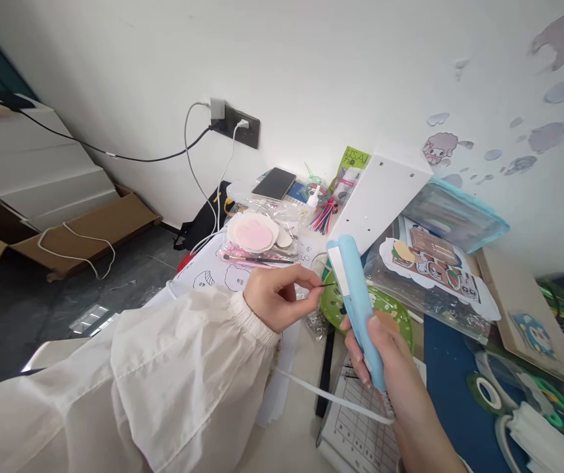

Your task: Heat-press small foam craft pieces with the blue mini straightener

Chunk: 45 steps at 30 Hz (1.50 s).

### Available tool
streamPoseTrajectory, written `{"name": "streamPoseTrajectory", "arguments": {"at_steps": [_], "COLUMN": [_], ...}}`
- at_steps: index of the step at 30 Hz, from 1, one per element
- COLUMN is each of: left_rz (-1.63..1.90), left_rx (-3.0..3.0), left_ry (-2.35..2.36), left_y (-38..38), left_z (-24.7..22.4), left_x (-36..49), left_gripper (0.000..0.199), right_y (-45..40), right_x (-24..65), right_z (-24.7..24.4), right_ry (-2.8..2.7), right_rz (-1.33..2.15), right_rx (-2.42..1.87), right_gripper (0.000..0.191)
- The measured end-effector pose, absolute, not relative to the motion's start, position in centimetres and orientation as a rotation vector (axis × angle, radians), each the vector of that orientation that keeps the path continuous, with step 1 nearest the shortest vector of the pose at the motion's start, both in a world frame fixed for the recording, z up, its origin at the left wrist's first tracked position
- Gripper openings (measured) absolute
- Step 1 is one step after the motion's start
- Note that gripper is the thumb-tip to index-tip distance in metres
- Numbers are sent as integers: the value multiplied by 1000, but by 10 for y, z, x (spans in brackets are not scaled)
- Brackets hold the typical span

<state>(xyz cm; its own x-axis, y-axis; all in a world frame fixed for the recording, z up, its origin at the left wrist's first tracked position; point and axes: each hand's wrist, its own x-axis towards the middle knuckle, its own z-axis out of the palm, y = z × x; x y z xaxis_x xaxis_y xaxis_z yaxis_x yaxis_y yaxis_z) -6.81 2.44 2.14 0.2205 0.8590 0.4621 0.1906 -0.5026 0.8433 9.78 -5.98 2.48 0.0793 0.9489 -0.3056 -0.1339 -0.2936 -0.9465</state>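
In the middle of the view my left hand [286, 299], in a loose cream sleeve, pinches a thin dark strand [329, 284] between thumb and forefinger. The strand's free end points right, close to a light blue mini hair straightener [355, 302]. My right hand [385, 355] is wrapped around the straightener's body, which stands tilted with its tip up. A pale plate shows along its left side near the tip. From its lower end runs a white cord [331, 396] to the left. Behind it lies a green patterned tray [392, 309], partly hidden by my right hand.
A pink and white cloud-shaped pad [253, 232], a dark phone [274, 183] and colourful sticks [325, 217] lie toward the wall. A white shelf box [380, 194] stands behind the straightener. At right are a tape roll [484, 393] and clear bags. A wall socket [242, 127] holds plugs.
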Motion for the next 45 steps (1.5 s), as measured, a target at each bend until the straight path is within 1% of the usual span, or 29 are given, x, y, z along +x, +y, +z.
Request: {"name": "streamPoseTrajectory", "arguments": {"at_steps": [4,7,9,12,16,19,23,26,28,30,33,35,38,45], "left_rz": [1309,1344,1396,1456,1313,1264,1296,1426,1439,1276,978,899,883,911], "left_rx": [1867,1909,2016,2346,2741,2793,2794,2653,2403,2093,1687,1492,1367,1314], "left_ry": [954,936,905,852,953,1060,989,951,1006,1059,955,861,803,760], "left_y": [23,25,27,28,22,16,16,22,25,27,29,30,30,28], "left_z": [20,19,19,17,15,14,15,17,18,19,19,17,16,20], "left_x": [-69,-70,-70,-73,-78,-79,-79,-76,-73,-70,-66,-64,-63,-60], "left_gripper": [9,5,4,11,17,19,21,15,10,7,20,25,24,21], "right_y": [-59,-59,-59,-61,-64,-64,-64,-63,-63,-62,-62,-62,-62,-61], "right_x": [98,99,99,98,94,93,91,91,92,92,92,92,92,90], "right_z": [25,23,22,21,17,16,18,20,20,20,20,20,20,21], "right_ry": [-879,-881,-883,-894,-875,-890,-921,-919,-921,-927,-924,-925,-936,-928], "right_rz": [1402,1404,1429,1455,1492,1516,1495,1464,1449,1446,1441,1433,1424,1423], "right_rx": [-1366,-1358,-1334,-1316,-1352,-1371,-1419,-1435,-1440,-1446,-1464,-1469,-1479,-1496], "right_gripper": [44,45,46,46,45,45,42,42,41,41,43,43,43,45]}}
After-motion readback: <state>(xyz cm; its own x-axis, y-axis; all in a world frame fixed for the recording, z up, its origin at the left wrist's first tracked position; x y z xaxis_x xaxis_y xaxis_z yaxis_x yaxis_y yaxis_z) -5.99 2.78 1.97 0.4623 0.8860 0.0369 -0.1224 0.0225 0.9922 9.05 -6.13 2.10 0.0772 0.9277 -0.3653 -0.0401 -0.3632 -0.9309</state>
